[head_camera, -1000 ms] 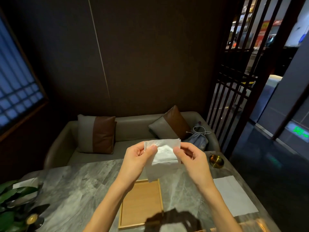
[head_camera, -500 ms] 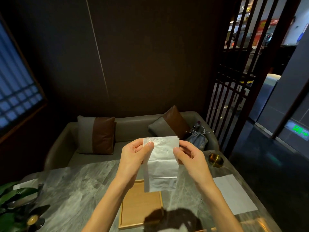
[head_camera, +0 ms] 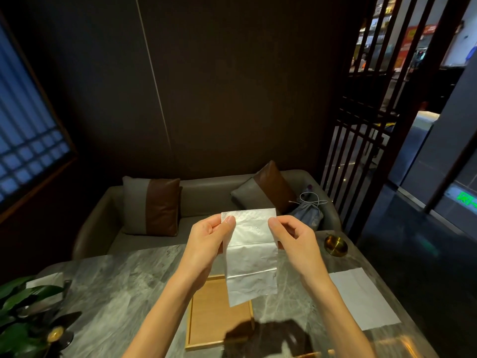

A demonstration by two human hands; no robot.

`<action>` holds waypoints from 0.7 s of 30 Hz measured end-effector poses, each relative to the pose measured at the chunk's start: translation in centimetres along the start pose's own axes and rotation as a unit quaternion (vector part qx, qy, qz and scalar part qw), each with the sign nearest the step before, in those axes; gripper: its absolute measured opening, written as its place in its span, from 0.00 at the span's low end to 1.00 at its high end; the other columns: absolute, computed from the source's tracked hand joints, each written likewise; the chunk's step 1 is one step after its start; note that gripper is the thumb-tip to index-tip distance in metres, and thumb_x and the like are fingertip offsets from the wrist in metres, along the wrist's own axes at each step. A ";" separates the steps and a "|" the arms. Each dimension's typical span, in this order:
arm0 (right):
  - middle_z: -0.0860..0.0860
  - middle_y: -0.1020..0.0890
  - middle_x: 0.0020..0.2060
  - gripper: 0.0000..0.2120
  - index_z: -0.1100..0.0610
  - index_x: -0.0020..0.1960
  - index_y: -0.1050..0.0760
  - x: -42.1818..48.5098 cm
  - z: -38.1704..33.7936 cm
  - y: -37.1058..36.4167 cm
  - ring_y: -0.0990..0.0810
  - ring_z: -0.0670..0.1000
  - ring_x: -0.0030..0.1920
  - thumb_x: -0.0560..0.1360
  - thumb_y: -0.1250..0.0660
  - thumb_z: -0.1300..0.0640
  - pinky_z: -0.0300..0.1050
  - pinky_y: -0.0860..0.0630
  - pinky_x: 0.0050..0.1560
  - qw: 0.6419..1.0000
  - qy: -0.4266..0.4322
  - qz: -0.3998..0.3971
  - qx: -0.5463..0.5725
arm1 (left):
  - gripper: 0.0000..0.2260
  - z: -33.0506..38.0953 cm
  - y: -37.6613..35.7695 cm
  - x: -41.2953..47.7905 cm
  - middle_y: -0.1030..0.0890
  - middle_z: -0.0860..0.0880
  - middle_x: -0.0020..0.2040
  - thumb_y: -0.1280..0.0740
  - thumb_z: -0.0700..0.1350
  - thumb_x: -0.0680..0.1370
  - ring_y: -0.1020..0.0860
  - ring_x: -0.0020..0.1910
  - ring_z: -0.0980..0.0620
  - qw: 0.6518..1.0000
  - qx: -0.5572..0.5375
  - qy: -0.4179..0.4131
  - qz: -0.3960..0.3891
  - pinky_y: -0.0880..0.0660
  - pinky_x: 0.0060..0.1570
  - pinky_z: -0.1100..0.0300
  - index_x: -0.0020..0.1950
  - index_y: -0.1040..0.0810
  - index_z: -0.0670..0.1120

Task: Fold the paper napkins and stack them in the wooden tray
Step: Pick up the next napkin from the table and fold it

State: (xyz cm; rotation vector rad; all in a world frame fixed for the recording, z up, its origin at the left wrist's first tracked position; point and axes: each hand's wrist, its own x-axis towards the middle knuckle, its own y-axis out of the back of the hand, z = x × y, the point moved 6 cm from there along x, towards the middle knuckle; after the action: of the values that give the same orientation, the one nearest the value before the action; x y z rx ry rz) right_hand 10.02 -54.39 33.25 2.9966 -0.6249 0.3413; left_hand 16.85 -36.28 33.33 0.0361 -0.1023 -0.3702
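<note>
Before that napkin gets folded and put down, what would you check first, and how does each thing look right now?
1. Both top corners pinched: left hand and right hand hold the paper napkin: ok.
2. Napkin hangs open, creases visible: ok.
3. Wooden tray below has bare floor showing: ok.
4. Tray's near right corner: in shadow, cannot tell.
5. Next napkin lies flat on the marble table: ok.

Both bare forearms reach up toward 12 o'clock, raised off the bench. Left hand [head_camera: 207, 237] pinches thumb against fingers at 9 o'clock; right hand [head_camera: 294, 236] mirrors it at 3 o'clock, thumbs facing camera.
</note>
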 end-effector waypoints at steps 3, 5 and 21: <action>0.41 0.16 0.34 0.05 0.52 0.48 0.17 0.0 0.0 0.0 0.20 0.37 0.37 0.78 0.31 0.55 0.29 0.24 0.39 1.000 -0.007 0.006 0.003 | 0.14 -0.4 -0.1 0.1 0.16 0.40 0.42 0.34 0.54 0.81 0.20 0.38 0.51 1.000 -0.002 0.008 -0.013 0.25 0.36 0.61 0.47 0.17 0.44; 0.42 0.16 0.35 0.05 0.52 0.48 0.16 0.0 -0.1 0.2 0.20 0.37 0.37 0.78 0.31 0.56 0.29 0.24 0.39 1.000 -0.008 0.016 0.011 | 0.09 -0.5 -0.3 0.0 0.13 0.49 0.47 0.33 0.54 0.81 0.15 0.43 0.55 0.999 -0.020 0.017 -0.039 0.22 0.38 0.66 0.51 0.16 0.52; 0.47 0.13 0.55 0.13 0.47 0.61 0.21 0.2 2.4 0.9 0.13 0.49 0.53 0.77 0.30 0.51 0.42 0.16 0.47 0.976 -0.144 -0.147 0.064 | 0.06 -1.9 -1.0 0.2 0.12 0.46 0.50 0.31 0.47 0.80 0.13 0.50 0.46 0.997 -0.022 0.023 -0.070 0.15 0.50 0.54 0.56 0.16 0.54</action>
State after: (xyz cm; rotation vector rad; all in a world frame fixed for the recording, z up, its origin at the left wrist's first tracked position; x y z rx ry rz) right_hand 10.32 -55.50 31.00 3.2269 -0.1692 -0.0759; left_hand 16.84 -37.27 31.44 0.0079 -0.0466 -0.5109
